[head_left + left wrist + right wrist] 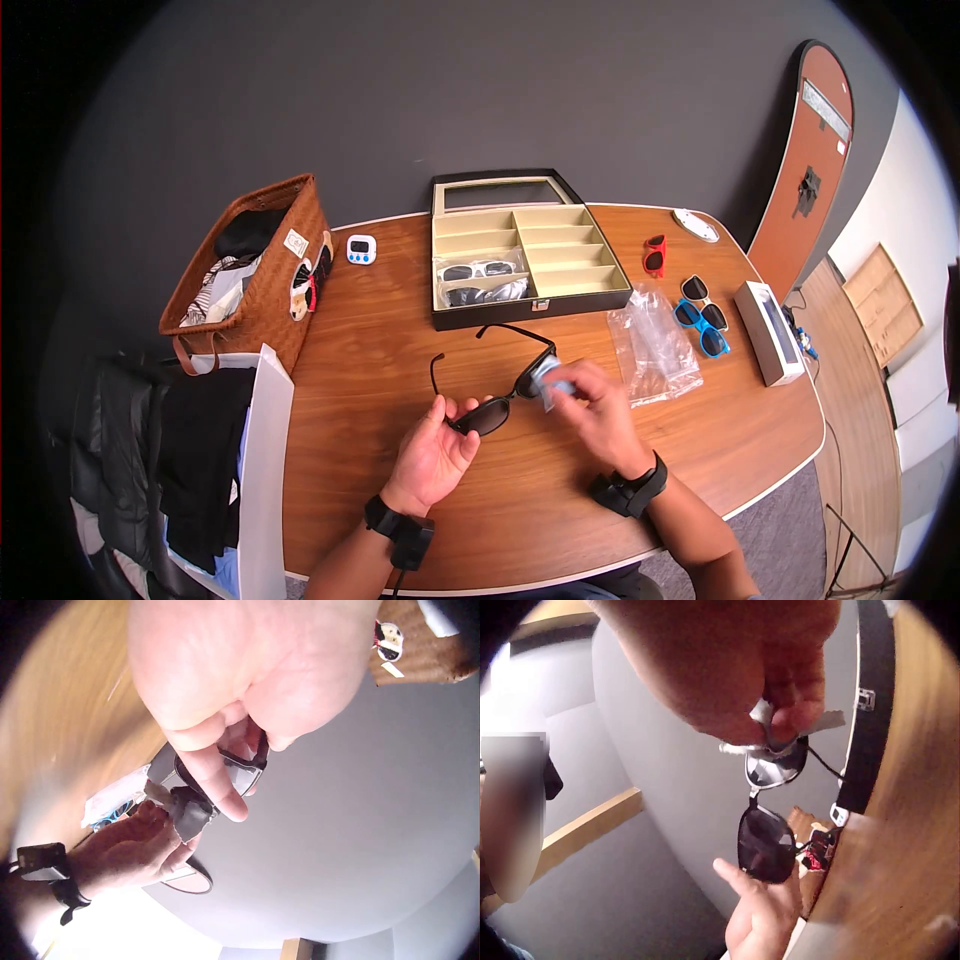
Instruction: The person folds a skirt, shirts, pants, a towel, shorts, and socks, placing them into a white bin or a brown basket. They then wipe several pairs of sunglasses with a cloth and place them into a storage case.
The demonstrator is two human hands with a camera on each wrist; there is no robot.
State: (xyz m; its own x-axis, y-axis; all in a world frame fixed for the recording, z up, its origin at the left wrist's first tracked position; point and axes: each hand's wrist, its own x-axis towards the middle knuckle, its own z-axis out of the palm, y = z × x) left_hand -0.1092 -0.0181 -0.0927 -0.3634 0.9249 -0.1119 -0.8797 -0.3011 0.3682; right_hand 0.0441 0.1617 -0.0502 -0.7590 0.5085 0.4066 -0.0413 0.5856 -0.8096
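Observation:
Black sunglasses (484,416) with dark lenses are held above the table, their arms unfolded toward the back. My left hand (431,455) grips them by the lens at the left end, its thumb and fingers round the frame. At the other lens, my right hand (603,416) pinches a small light grey-blue cloth (549,381) against the lens. In the right wrist view the cloth (831,721) lies over the top edge of that lens, and the left hand (759,924) holds the far lens (766,844) from below.
Behind stands an open display case (480,318) with bagged glasses in it. Plastic bags (655,345), red glasses (654,256), blue glasses (702,328) and a white box (768,333) lie to the right. A wicker basket (270,330), a white timer (361,250) and a clothes-filled box (268,480) are left.

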